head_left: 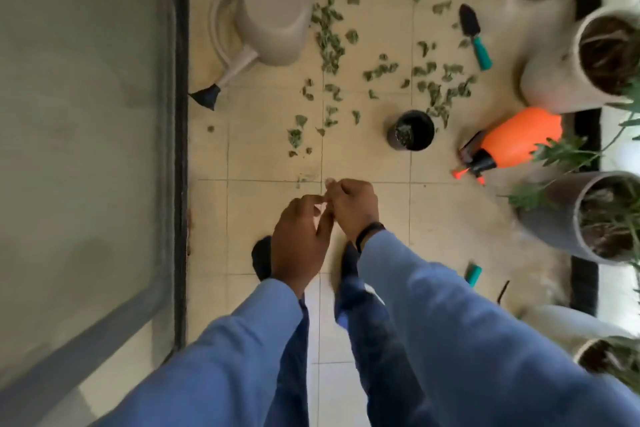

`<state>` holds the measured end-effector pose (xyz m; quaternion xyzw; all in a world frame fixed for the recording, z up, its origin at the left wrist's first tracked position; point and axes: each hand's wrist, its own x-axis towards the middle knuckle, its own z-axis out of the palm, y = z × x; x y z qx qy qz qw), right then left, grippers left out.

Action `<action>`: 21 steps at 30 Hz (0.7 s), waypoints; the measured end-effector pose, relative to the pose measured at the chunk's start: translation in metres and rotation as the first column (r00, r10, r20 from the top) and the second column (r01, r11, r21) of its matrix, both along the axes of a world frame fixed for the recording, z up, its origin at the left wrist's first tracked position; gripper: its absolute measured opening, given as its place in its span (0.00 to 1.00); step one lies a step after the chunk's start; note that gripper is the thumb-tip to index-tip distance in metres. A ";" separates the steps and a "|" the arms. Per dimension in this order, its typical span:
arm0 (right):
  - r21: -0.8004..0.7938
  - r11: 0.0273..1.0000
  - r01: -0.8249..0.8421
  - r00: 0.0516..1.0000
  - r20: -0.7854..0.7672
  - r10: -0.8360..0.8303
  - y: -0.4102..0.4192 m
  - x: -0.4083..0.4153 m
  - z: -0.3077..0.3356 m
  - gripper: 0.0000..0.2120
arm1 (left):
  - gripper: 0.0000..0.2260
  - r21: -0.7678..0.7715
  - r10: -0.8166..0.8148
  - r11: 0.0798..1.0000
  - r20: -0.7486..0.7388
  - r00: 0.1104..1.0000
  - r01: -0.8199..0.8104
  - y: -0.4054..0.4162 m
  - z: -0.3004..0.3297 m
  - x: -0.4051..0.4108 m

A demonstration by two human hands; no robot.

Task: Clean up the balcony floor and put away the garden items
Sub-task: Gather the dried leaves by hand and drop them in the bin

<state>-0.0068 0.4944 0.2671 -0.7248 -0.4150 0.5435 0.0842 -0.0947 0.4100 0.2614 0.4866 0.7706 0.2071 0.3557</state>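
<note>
Nothing to read here: no lettering, brand or number shows on the orange sprayer (519,140), the watering can (273,17), the trowel (475,35) or the pots along the floor's right edge, and the view is too blurred for fine print.

Dry green leaf scraps (329,45) litter my beige tiled balcony floor (270,156). Beige plastic watering can (266,24) lies tipped, black rose end twd glass door. Small black plastic pot (411,130) stands upright w/ leaf bits inside. Orange pump sprayer (512,140) lies on its side nr planters; teal-handled black trowel (474,35) lies flat.
</note>
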 end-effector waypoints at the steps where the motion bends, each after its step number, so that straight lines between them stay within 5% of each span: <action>1: -0.024 1.000 0.021 1.000 0.001 -0.021 0.009 -0.001 -0.009 0.19 | 0.26 -0.030 -0.043 0.999 -0.042 0.998 0.041 0.004 -0.015 -0.004; 4: -0.103 0.995 0.008 1.000 -0.003 -0.008 0.039 -0.004 -0.051 0.19 | 0.26 -0.164 -0.199 0.972 -0.190 0.961 0.169 0.017 -0.069 -0.008; 7: -0.132 0.978 -0.163 0.986 0.005 0.166 0.070 -0.003 -0.097 0.18 | 0.27 -0.258 -0.220 0.957 -0.348 0.911 0.133 0.029 -0.128 -0.009; 12: -0.081 0.903 -0.423 0.891 0.144 0.430 0.118 0.026 -0.193 0.17 | 0.45 -0.484 -0.123 0.874 -0.300 0.946 -0.040 0.044 -0.243 0.000; 14: -0.035 0.853 -0.521 0.829 0.218 0.515 0.131 0.040 -0.239 0.14 | 0.51 -0.471 -0.144 0.882 -0.308 0.940 -0.019 0.047 -0.291 0.002; 21: 0.213 0.719 -0.662 0.702 0.512 0.495 0.164 0.072 -0.357 0.39 | 0.57 -0.147 -0.115 0.988 -0.491 0.864 0.048 0.142 -0.419 -0.035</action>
